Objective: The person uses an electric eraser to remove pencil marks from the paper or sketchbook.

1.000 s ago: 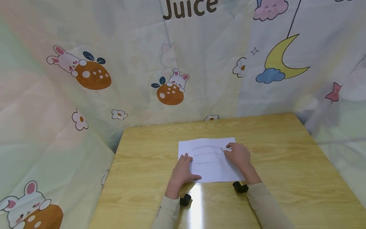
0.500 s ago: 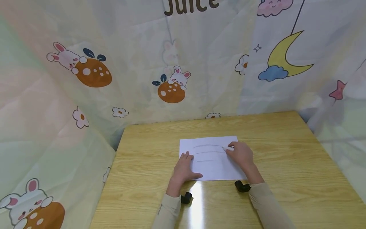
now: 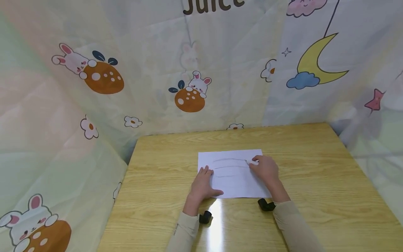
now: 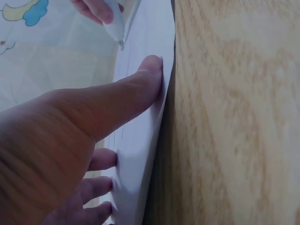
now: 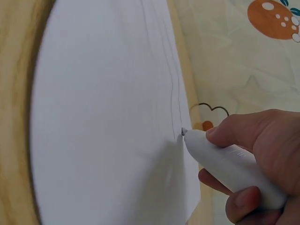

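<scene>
A sheet of white paper (image 3: 236,185) lies on the table, with several thin, gently curved lines running across its upper part. My left hand (image 3: 202,185) rests spread on the paper's left side, its thumb (image 4: 150,65) pressing near the front edge. That edge lifts slightly off the wood in the left wrist view. My right hand (image 3: 265,170) pinches a thick white pen-shaped tool (image 5: 229,164) with a small metal tip; its exact kind is not clear. The tip meets the paper at the right end of the farthest line.
The wooden table (image 3: 163,175) extends around the sheet on all sides. A printed cloth backdrop (image 3: 141,70) stands behind and to the sides. Black wrist-worn pieces (image 3: 205,217) sit at both cuffs, just above the table.
The head view has tilted and shifted slightly. Both hands, the paper and the white pen-shaped tool stay almost where they were, the tip still at the far line's right end.
</scene>
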The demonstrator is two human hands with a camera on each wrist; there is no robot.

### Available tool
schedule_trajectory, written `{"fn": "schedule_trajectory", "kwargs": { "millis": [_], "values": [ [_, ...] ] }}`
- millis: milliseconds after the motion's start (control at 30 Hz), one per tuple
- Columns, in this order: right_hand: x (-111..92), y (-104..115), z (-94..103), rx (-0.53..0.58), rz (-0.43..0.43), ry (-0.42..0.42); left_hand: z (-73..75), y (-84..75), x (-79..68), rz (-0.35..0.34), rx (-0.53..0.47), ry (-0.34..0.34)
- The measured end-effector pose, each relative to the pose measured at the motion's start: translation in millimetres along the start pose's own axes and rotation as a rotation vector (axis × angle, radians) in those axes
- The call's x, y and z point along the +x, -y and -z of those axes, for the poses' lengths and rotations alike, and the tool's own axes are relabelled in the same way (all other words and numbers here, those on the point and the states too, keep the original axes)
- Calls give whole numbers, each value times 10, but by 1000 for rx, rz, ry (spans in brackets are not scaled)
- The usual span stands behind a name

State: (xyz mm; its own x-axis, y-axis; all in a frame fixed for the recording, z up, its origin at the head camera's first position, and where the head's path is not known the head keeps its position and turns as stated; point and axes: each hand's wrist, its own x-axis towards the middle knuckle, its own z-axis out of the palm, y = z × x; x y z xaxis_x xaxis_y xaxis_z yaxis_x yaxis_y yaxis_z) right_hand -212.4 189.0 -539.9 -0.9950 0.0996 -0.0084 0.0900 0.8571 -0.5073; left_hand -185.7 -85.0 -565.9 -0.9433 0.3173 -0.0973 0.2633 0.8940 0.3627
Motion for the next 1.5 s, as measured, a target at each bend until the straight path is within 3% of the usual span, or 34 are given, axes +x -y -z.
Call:
{"fn": "schedule_trajectory", "kwargs": {
  "millis": [433,933,1167,1500],
  "values": [
    [36,-1,-41,-9,-6,21,27,-36,-4,5,-22,16],
    [85,-6,13,-31,42,71,9,-27,-25,-14,-41,-21],
    [86,42,44,-25,9,98,14,-24,-9,0,-36,22],
    [95,58,41,-25,-1,98,50,4,1,12,-5,29]
  ]
}}
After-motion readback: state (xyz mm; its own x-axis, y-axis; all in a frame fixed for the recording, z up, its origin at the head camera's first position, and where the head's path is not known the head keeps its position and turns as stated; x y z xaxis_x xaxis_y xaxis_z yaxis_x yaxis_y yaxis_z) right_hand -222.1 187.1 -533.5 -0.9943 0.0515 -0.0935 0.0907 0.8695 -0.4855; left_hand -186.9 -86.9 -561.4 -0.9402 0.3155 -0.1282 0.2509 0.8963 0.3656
